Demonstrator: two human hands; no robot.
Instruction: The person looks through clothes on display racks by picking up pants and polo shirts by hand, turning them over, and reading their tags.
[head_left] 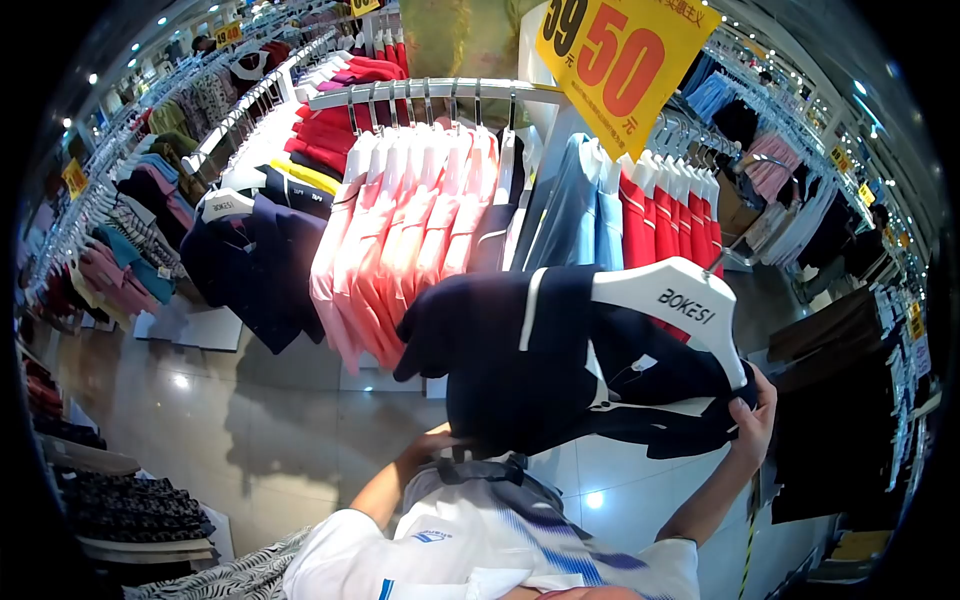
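Note:
A navy shirt (pixel 515 365) with white trim and buttons is spread out in front of me, on a white hanger (pixel 665 300) lettered BOKESI. The hanger slants down to the right, its hook upward. My right hand (pixel 755 412) is closed around the shirt's shoulder at the hanger's lower right end, thumb in front. At the lower left edge of the cloth is my left hand (pixel 437 440), closed on the fabric; its fingertips are partly hidden by the shirt. Just beyond the shirt, pink shirts (pixel 410 235) hang in a row.
A curved metal rail (pixel 430 90) carries the hanging clothes, including red shirts (pixel 670 220) and another navy garment (pixel 255 265). A yellow price sign (pixel 625 70) hangs above. Dark trousers (pixel 830 420) hang close on my right; folded clothes (pixel 140 510) lie at lower left.

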